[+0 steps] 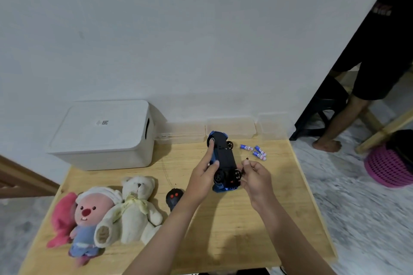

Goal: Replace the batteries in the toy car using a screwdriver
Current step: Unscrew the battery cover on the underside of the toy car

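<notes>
Over the wooden table (223, 241) the blue toy car (223, 161) was held belly-up, left hand (204, 174) wrapped along its flank, right hand (257, 176) pinching a thin screwdriver (247, 156) beside it. Light, hard plastic, wheels likely to roll — grip the body. Batteries (254, 151) lay just beyond; white wall behind, speckled floor (357, 196) alongside

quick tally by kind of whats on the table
batteries: 3
plush toys: 2
toy car: 1
screwdriver: 1
remote control: 1
white storage box: 1
total: 9
</notes>
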Action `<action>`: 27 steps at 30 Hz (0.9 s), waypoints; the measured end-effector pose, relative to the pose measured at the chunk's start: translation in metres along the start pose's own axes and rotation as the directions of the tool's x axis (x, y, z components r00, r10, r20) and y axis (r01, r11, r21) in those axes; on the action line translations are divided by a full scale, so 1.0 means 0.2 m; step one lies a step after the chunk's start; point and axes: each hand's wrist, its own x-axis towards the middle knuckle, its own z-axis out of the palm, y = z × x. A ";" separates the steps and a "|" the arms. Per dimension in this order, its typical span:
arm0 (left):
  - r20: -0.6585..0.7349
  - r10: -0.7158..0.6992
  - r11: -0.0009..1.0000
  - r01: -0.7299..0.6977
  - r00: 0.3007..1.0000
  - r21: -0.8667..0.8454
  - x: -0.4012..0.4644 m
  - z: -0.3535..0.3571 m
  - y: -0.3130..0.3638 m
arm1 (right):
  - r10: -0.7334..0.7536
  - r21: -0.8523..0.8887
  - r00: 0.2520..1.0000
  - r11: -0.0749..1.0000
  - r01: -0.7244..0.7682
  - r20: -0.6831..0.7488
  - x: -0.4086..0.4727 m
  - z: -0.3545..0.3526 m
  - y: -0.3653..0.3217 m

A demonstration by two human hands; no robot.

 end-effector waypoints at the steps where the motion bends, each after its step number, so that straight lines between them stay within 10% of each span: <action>1: -0.015 0.010 0.998 -0.009 1.000 0.057 0.00 0.00 0.01 | -0.009 -0.002 1.000 1.000 0.009 -0.001 -0.01 0.01 0.00; 17: -0.102 0.199 0.922 -0.151 0.975 0.357 -0.01 -0.04 0.14 | -0.240 -0.052 0.971 0.969 0.240 0.011 -0.09 0.09 -0.16; 27: -0.237 0.199 0.980 -0.186 0.951 0.075 -0.04 -0.11 0.52 | -0.610 -0.185 0.789 0.770 0.611 0.069 -0.22 0.14 -0.47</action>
